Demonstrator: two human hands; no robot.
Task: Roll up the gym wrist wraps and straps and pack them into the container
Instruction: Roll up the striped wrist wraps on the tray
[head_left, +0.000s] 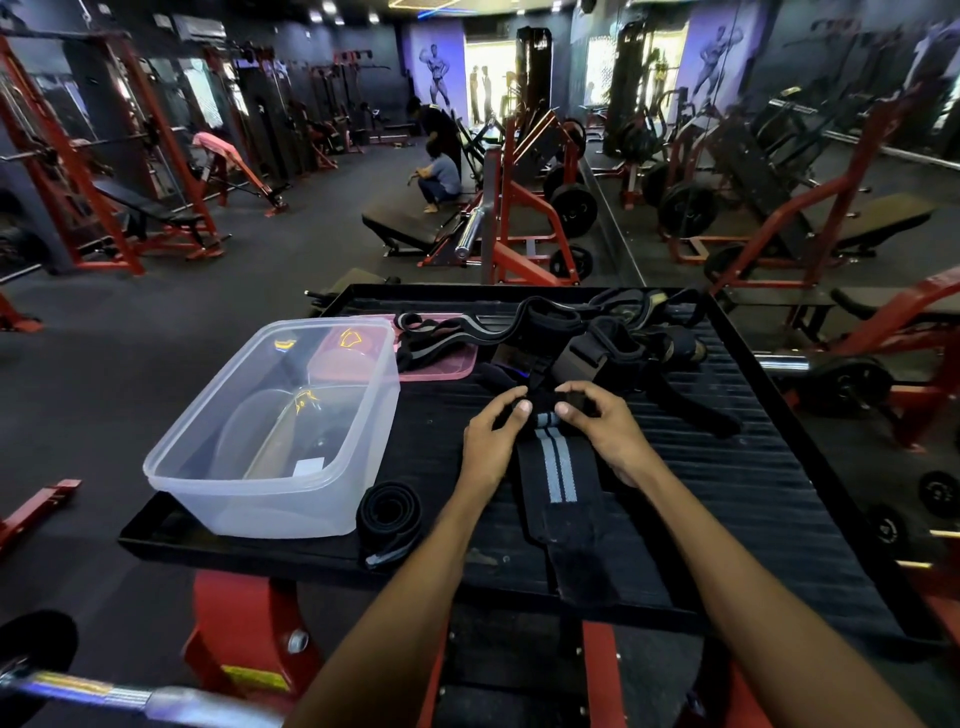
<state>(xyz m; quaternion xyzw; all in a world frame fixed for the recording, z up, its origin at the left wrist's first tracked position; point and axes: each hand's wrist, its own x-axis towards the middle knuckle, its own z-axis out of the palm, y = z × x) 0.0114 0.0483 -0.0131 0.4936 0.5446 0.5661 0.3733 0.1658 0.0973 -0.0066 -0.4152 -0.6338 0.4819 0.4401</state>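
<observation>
Black ribbed rubber covers the table (727, 483), a tray-like platform with raised edges on a red frame. At its centre lies a black wrist wrap (558, 478) with two grey stripes running along its length; its near end reaches toward 6 o'clock and almost meets the table's front edge. The far end of the wrap is being rolled: the left hand (491, 434) and the right hand (602, 428) both pinch the small roll at the wrap's top, thumbs on the near side and fingers curled over the far side, so both hands are closed on the wrap.

At 9 o'clock from the hands stands the clear plastic container (270, 431), open-topped, resting on the table's left part; whether anything lies inside cannot be told through the reflections. Just beside the container's near right corner, at about 7 o'clock from the hands, sits a rolled strap (389, 512), black, coiled flat, with a grey-edged tail pointing toward the front edge.

At 12 o'clock, beyond the hands, a loose pile of straps (597, 338) lies tangled across the far part of the table. A pink lid (441, 358) lies at 11 o'clock, behind the container, with one striped wrap draped over it.
</observation>
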